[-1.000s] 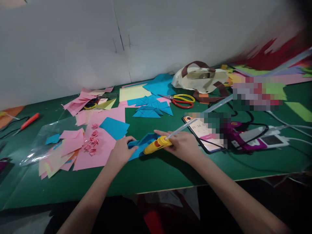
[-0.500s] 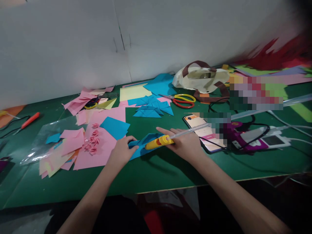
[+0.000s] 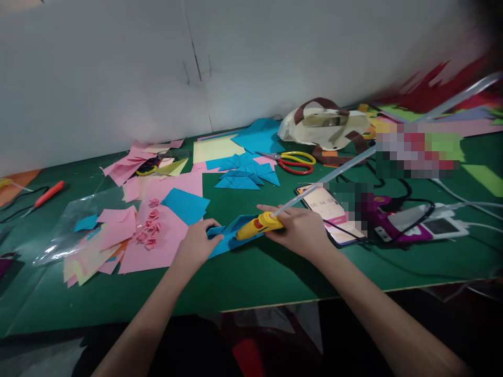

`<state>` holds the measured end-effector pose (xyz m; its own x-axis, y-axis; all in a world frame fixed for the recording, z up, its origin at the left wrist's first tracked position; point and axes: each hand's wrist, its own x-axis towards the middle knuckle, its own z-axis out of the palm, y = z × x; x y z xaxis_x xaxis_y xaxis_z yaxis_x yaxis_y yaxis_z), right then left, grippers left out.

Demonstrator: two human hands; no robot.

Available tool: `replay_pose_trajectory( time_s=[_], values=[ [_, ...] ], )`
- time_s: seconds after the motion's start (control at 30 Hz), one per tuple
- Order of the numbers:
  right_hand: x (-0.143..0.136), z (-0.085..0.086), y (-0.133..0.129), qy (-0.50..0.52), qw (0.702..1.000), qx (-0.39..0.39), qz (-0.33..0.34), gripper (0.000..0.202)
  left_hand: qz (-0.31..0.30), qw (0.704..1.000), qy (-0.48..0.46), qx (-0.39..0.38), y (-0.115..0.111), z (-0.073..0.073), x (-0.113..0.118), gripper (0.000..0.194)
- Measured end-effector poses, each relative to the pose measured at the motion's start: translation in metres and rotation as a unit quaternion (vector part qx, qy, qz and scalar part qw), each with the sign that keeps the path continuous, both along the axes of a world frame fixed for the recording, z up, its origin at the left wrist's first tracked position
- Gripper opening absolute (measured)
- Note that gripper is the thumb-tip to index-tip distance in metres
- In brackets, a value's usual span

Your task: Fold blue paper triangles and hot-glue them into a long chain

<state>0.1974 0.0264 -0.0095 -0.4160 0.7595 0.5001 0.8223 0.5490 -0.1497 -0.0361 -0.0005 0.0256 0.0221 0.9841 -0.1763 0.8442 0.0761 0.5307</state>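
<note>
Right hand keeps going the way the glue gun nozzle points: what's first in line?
Likely the blue folded paper. The right hand aims the glue gun left at it; the left hand holding the paper comes next. Depth is unclear.

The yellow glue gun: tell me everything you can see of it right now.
The yellow glue gun looks plastic, with a small red mark on its side. It lies low and nearly level, nozzle end pointing left over the folded blue paper. A long clear glue stick juts from its rear, slanting up and right. The right hand grips it; the left hand holds the paper.
</note>
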Motion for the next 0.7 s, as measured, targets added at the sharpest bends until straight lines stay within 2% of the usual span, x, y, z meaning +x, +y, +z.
replay_pose_trajectory(
  time_s=[0.2, 0.33, 0.47, 0.6, 0.7],
  values=[
    [0.005, -0.0007, 0.0034, -0.031, 0.999, 0.018, 0.012, 0.039, 0.002, 1.0, 0.001, -0.001, 0.0006, 0.0007, 0.0007, 0.009],
    [0.0083, 0.0047, 0.0049, -0.069, 0.996, 0.021, 0.053, 0.029, 0.003, 1.0, 0.0, -0.003, 0.0008, 0.0004, 0.0005, 0.009],
    [0.0096, 0.008, 0.0041, -0.091, 0.991, 0.06, 0.075, 0.023, 0.001, 1.0, -0.001, -0.002, 0.0005, -0.0011, -0.0005, 0.01],
    [0.0086, 0.0063, 0.004, -0.085, 0.989, 0.09, 0.077, 0.02, 0.002, 1.0, 0.001, -0.003, 0.0005, -0.0009, -0.0005, 0.01],
    [0.0083, 0.0051, 0.0056, -0.059, 0.993, 0.071, 0.073, 0.018, 0.008, 1.0, 0.004, -0.007, 0.0009, 0.0004, 0.0003, 0.01]
  ],
)
